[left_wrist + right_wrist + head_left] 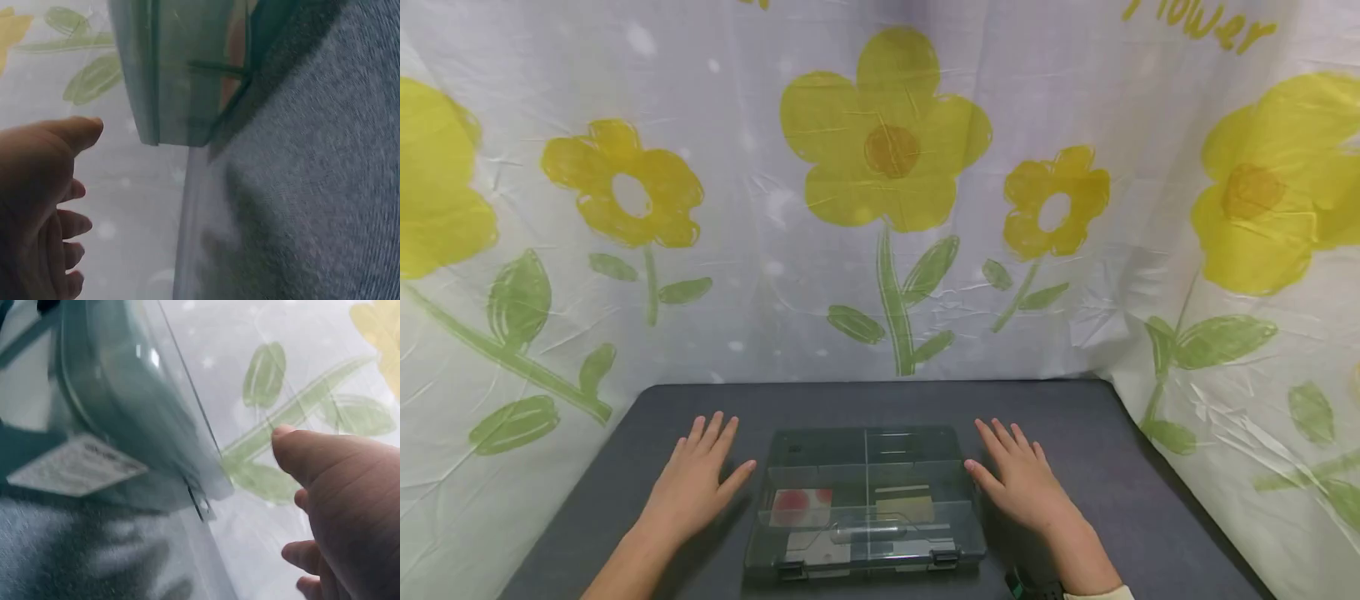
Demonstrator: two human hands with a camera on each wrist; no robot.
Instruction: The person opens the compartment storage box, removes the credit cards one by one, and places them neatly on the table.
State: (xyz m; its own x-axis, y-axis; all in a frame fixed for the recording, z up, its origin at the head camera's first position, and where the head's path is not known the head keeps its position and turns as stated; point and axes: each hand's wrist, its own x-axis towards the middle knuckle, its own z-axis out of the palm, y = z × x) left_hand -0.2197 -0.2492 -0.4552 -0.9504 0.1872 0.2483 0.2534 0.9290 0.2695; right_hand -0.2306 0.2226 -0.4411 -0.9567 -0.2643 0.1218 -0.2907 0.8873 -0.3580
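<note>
A dark, see-through plastic case (865,450) lies flat on the table, its lid closed and two latches (943,558) along the near edge. Through the lid show a red-and-white card (802,507), a yellowish card (904,505) and whitish pieces below them. My left hand (694,479) is to the left of the case, fingers spread and empty. On the other side, my right hand (1018,479) has its fingers straight, with the thumb tip close to the case's right edge. In the right wrist view a white label (78,465) shows on the case's side.
The case stands on a dark grey table (700,400). Behind and around the table hangs a white curtain (760,317) printed with yellow flowers. A dark band (1033,585) is at my right wrist.
</note>
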